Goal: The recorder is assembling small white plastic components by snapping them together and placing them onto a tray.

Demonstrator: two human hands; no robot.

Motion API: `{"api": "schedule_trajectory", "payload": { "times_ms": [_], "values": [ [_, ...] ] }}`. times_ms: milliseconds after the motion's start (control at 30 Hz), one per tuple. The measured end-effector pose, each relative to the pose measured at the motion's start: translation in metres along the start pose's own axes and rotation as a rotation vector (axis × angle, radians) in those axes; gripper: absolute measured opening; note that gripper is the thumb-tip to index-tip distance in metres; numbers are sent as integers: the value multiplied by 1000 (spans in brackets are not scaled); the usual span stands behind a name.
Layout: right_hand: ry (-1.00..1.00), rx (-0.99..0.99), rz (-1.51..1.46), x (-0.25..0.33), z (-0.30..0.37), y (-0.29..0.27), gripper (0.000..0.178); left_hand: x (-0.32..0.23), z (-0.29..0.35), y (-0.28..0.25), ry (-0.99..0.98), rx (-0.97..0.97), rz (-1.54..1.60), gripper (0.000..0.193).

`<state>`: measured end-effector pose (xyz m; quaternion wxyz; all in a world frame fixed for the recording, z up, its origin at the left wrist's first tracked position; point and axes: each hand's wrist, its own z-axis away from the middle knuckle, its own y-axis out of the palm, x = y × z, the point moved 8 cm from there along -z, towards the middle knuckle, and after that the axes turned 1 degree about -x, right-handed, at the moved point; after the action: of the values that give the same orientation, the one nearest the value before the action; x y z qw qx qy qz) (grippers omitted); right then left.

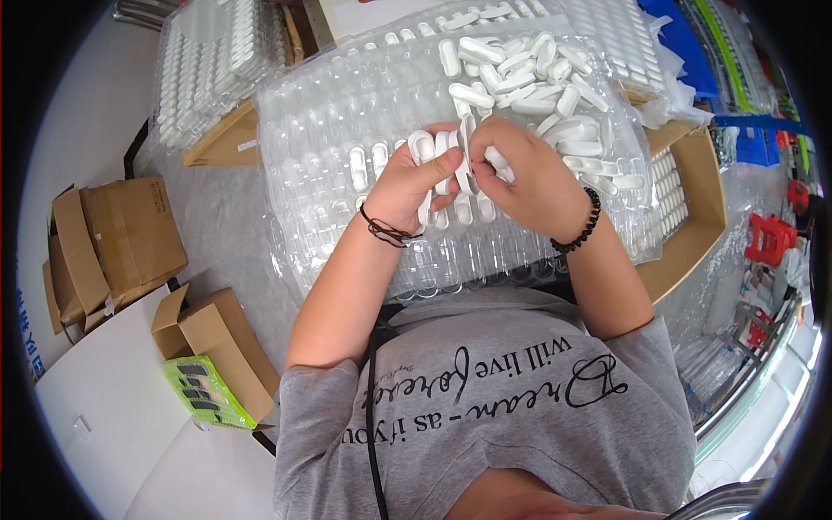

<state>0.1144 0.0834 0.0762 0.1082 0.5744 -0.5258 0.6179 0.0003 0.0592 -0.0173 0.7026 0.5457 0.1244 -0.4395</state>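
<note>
Several white oval plastic pieces (pixel 422 146) are bunched in my left hand (pixel 406 189), with its thumb pressed over them. Close against it on the right, my right hand (pixel 539 180) has its fingers curled in, and a white piece (pixel 499 163) shows between them. Its fingertips meet the upright end of the bunch. Below both hands lies a clear plastic tray (pixel 316 113) with rows of oval pockets. A few pockets beside my left hand hold white pieces (pixel 358 166). Loose white pieces (pixel 530 82) are heaped on the tray's far right part.
Stacked filled trays (pixel 212 74) stand at the far left on a cardboard box (pixel 221 140). An open carton (pixel 698 217) with more white pieces sits under the tray's right side. Brown boxes (pixel 130 230) rest at left, and a red stool (pixel 770 238) stands right.
</note>
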Motion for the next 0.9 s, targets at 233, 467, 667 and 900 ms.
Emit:
{"api": "schedule_trajectory", "payload": {
  "times_ms": [233, 467, 667, 900],
  "values": [
    [-95, -212, -69, -2, 1, -10, 19, 1, -2, 5, -14, 60, 39, 40],
    [16, -213, -128, -12, 3, -7, 17, 2, -3, -1, -8, -16, 60, 39],
    [-24, -176, -141, -15, 4, 1, 16, 4, -3, -1, -17, 17, 76, 37],
    [4, -73, -174, -18, 6, 10, 15, 4, -1, -1, -26, -5, 26, 32]
  ]
}}
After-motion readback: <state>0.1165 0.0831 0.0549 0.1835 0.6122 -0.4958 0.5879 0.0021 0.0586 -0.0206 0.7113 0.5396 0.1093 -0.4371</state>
